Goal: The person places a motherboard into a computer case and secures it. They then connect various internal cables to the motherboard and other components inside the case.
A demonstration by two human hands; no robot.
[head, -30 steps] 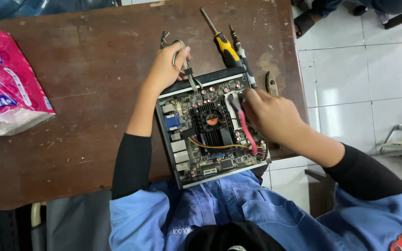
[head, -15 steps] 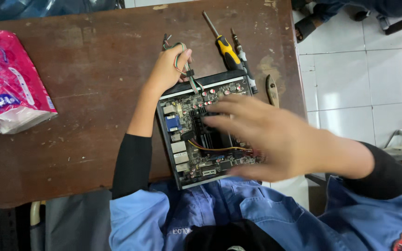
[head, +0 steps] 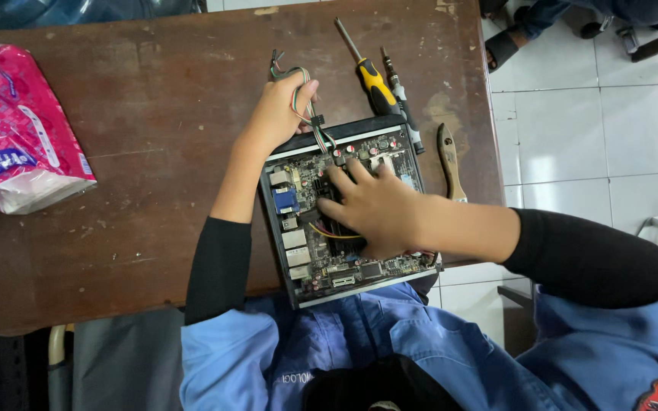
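Pink wrapped package lies far left; left hand fingers grip wires, right hand spread on board.

- right hand a second ago gripped a red-handled tool over the circuit board; tool now out of sight
- half a second ago it hung raised and blurred above the board; now lies flat on it, fingers spread
- fan under the palm now covered

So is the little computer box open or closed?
Open. The computer box has no cover; its circuit board shows, with the right hand resting on it.
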